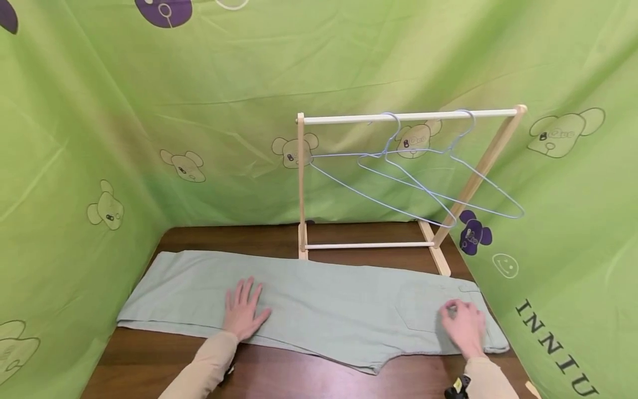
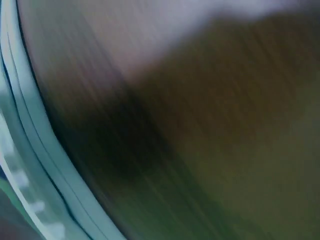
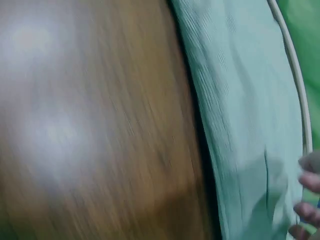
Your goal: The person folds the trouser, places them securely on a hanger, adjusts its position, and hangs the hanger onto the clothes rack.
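A pair of pale green trousers (image 1: 319, 299) lies folded lengthwise across the table, legs to the left and waist to the right. My left hand (image 1: 243, 313) rests palm down on the leg part with its fingers spread. Over by the waist, my right hand (image 1: 464, 327) is at the back pocket (image 1: 423, 307), its fingers loosely bent and no cloth visibly pinched. The right wrist view catches only some fingertips (image 3: 307, 182) at its edge, beside the trousers (image 3: 240, 100). In the left wrist view, the layered trouser edge (image 2: 45, 150) shows, but no hand does.
Behind the trousers stands a wooden rack (image 1: 301, 183) with a white top bar (image 1: 344, 118). Two lilac wire hangers, a left one (image 1: 359, 195) and a right one (image 1: 498, 188), hang overlapping from it. Green printed cloth (image 1: 224, 83) surrounds the brown table (image 1: 239, 237).
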Tool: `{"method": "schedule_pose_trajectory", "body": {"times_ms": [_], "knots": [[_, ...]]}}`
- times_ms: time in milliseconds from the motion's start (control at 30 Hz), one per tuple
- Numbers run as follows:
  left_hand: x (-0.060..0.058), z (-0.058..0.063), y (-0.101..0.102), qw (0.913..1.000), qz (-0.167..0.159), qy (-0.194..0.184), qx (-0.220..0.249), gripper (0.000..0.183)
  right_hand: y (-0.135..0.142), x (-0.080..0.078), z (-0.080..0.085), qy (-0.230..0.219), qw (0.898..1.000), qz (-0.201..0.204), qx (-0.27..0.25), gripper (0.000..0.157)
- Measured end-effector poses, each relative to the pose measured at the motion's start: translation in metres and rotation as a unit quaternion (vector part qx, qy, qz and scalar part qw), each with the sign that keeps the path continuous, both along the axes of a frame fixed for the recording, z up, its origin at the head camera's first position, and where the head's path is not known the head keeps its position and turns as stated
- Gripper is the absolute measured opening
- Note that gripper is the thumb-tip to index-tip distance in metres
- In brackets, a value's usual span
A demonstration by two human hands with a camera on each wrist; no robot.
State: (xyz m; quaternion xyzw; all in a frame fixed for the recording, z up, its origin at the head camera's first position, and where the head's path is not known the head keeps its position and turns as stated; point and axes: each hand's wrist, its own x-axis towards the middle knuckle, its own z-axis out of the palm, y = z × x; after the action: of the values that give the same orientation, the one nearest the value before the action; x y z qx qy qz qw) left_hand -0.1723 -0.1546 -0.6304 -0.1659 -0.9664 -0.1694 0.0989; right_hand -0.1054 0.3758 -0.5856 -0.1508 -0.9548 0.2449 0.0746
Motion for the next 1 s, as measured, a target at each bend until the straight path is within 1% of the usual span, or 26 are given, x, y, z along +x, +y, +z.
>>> {"method": "schedule_pose_trajectory", "body": {"times_ms": [33, 67, 133, 167, 233, 300, 400, 433, 500, 567, 600, 667, 700, 767, 900, 1000], "knots": [[-0.001, 0.001, -0.008, 0.9999, -0.015, -0.007, -0.003, 0.071, 0.008, 0.002, 0.002, -0.015, 0.999, -0.029, -0.002, 0.035], [-0.001, 0.002, -0.015, 0.9993, -0.036, -0.011, -0.009, 0.073, 0.015, 0.005, 0.004, -0.036, 0.998, -0.055, -0.008, 0.041], [-0.002, 0.005, -0.029, 0.9955, -0.091, -0.011, -0.024, 0.079, 0.028, 0.008, 0.008, -0.073, 0.993, -0.092, -0.029, 0.052], [-0.001, 0.006, -0.036, 0.9920, -0.121, -0.010, -0.033, 0.081, 0.034, 0.010, 0.009, -0.093, 0.990, -0.102, -0.038, 0.059], [0.001, 0.008, -0.049, 0.9834, -0.172, 0.007, -0.055, 0.082, 0.043, 0.014, 0.010, -0.126, 0.983, -0.119, -0.054, 0.071], [0.002, 0.009, -0.059, 0.9759, -0.202, 0.036, -0.073, 0.076, 0.051, 0.018, 0.009, -0.149, 0.978, -0.132, -0.062, 0.080], [0.002, 0.009, -0.069, 0.9634, -0.233, 0.097, -0.090, 0.055, 0.063, 0.022, 0.005, -0.164, 0.976, -0.134, -0.054, 0.089], [0.002, 0.009, -0.071, 0.9582, -0.244, 0.117, -0.093, 0.047, 0.066, 0.022, 0.004, -0.163, 0.977, -0.132, -0.048, 0.090], [0.002, 0.009, -0.074, 0.9452, -0.274, 0.151, -0.092, 0.034, 0.074, 0.022, 0.001, -0.160, 0.980, -0.115, -0.032, 0.088], [0.002, 0.010, -0.077, 0.9317, -0.307, 0.170, -0.092, 0.026, 0.080, 0.022, 0.001, -0.159, 0.983, -0.094, -0.021, 0.084], [0.002, 0.011, -0.078, 0.9267, -0.321, 0.172, -0.093, 0.024, 0.083, 0.023, 0.001, -0.161, 0.983, -0.083, -0.018, 0.082], [0.003, 0.012, -0.080, 0.9193, -0.339, 0.172, -0.100, 0.025, 0.087, 0.024, 0.001, -0.167, 0.984, -0.067, -0.017, 0.081], [0.003, 0.012, -0.081, 0.9184, -0.343, 0.168, -0.102, 0.027, 0.088, 0.025, 0.002, -0.171, 0.983, -0.064, -0.021, 0.082], [0.004, 0.013, -0.082, 0.9208, -0.343, 0.156, -0.101, 0.030, 0.089, 0.027, 0.002, -0.181, 0.981, -0.068, -0.035, 0.086], [0.005, 0.014, -0.079, 0.9310, -0.324, 0.145, -0.085, 0.020, 0.089, 0.029, 0.006, -0.186, 0.977, -0.085, -0.066, 0.089], [0.004, 0.015, -0.073, 0.9333, -0.313, 0.150, -0.092, 0.016, 0.088, 0.030, 0.012, -0.173, 0.974, -0.102, -0.103, 0.087]]}}
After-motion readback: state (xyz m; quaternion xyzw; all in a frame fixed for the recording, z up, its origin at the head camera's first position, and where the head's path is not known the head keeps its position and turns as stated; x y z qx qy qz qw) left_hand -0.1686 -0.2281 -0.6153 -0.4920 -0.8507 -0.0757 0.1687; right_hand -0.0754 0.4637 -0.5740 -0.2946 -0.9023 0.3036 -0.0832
